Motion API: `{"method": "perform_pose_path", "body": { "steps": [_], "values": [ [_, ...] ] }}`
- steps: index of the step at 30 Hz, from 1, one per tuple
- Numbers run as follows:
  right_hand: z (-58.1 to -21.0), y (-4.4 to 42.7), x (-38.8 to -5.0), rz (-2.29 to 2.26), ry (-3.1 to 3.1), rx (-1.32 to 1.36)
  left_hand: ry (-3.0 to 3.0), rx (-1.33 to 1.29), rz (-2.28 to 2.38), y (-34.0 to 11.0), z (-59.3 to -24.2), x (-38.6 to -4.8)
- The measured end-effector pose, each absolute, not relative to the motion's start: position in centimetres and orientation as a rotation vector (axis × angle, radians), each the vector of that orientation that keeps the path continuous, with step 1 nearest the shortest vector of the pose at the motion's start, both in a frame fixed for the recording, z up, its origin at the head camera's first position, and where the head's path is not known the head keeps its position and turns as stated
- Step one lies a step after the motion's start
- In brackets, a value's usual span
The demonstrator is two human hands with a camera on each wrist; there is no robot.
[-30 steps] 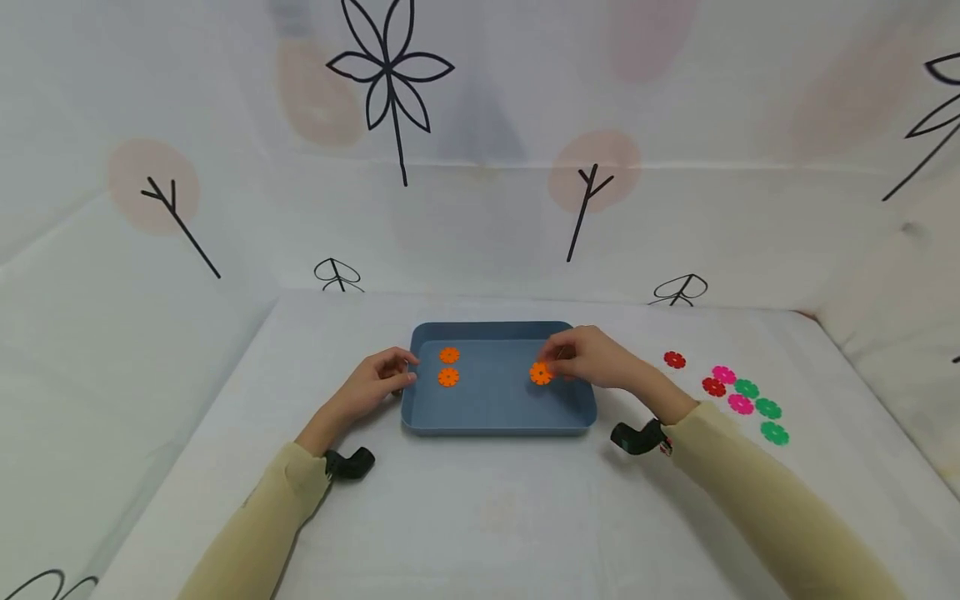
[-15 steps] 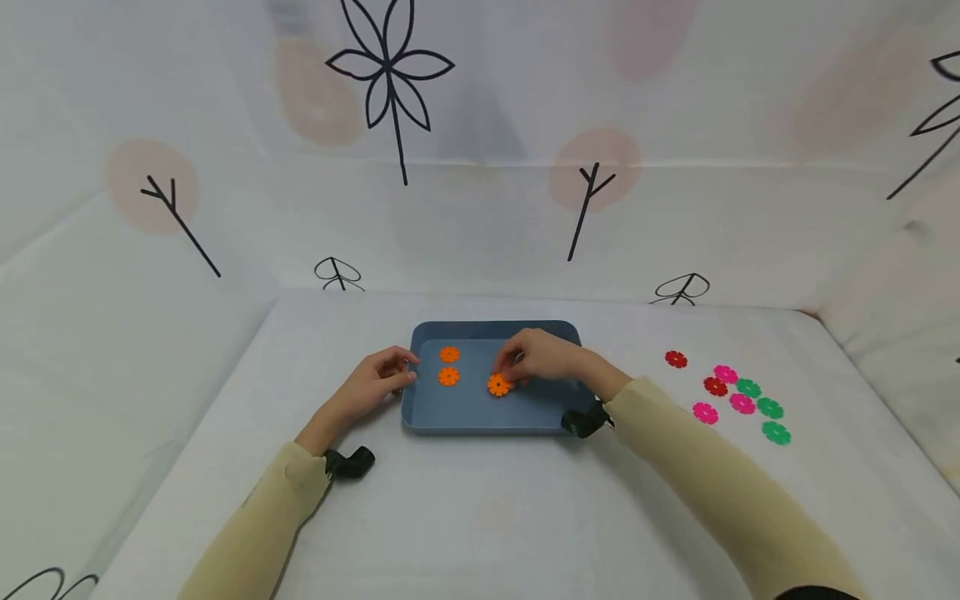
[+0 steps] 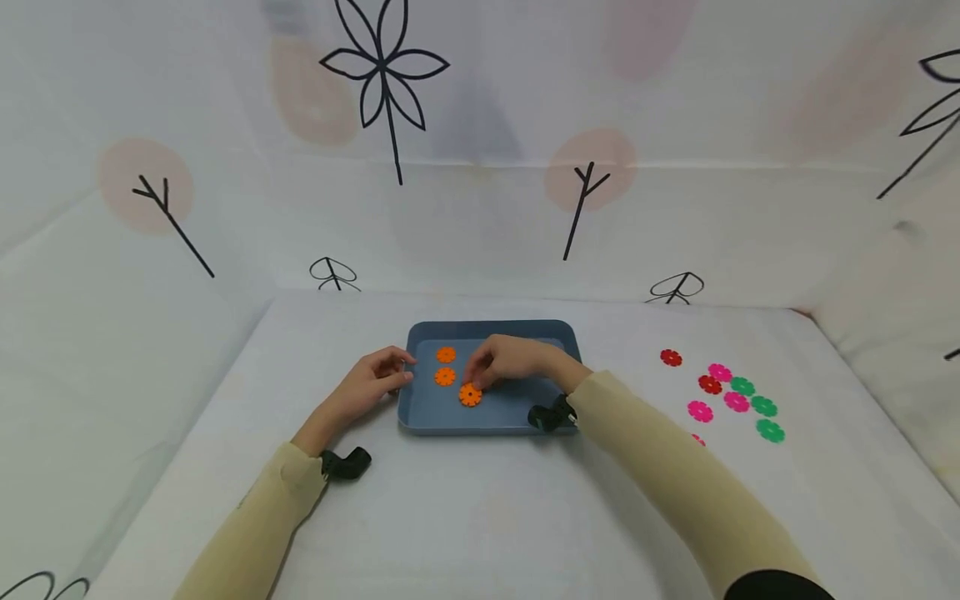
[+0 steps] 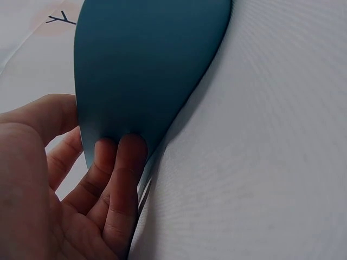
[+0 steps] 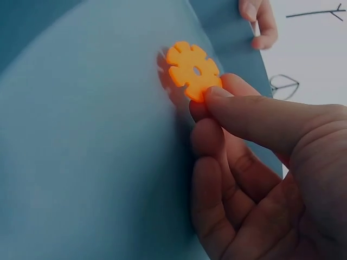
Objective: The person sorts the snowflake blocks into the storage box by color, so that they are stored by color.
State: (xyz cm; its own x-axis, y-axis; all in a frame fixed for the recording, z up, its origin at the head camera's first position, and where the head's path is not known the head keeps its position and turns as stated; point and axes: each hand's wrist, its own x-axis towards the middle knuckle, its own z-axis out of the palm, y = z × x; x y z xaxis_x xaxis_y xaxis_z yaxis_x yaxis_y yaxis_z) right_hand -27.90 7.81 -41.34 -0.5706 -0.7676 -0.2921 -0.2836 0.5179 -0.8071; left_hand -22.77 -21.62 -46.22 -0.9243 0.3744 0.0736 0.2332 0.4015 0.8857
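The blue tray [image 3: 491, 431] has two orange flower-shaped discs [image 3: 446, 355] lying one above the other near its left side. At the tray's left edge, my left hand [image 3: 365, 385] holds the rim, with fingertips against the outer wall of the tray [image 4: 146, 65] in the left wrist view. My right hand [image 3: 510, 360] is over the tray, pinching a third orange disc [image 3: 470, 395] between thumb and finger, just right of and below the other two. The right wrist view shows this orange disc [image 5: 190, 67] tilted above the tray floor, its shadow beside it.
Right of the tray, red discs [image 3: 671, 357], pink discs [image 3: 737, 402] and green discs [image 3: 770, 430] lie scattered on the white cloth [image 3: 480, 517]. One pink disc [image 3: 698, 439] is partly hidden by my right sleeve. Patterned white cloth stands behind.
My right hand has moved left across the tray with the orange disc, towards the two lying there. Pink discs formerly behind my right arm have come into view. My left hand stays at the rim.
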Motion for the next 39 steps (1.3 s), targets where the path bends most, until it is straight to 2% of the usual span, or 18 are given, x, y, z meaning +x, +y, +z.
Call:
{"method": "perform_pose_path", "body": {
  "steps": [16, 39],
  "values": [
    [-41.6, 4.5, -27.5, -0.919, 2.106, -0.876, 2.466, 0.567, 1.566, -20.6, -43.0, -21.1],
    [-42.9, 4.6, -27.7, -0.981, 2.128, -0.84, 2.49, 0.546, 1.554, -20.7, -43.0, -20.9]
  ]
}}
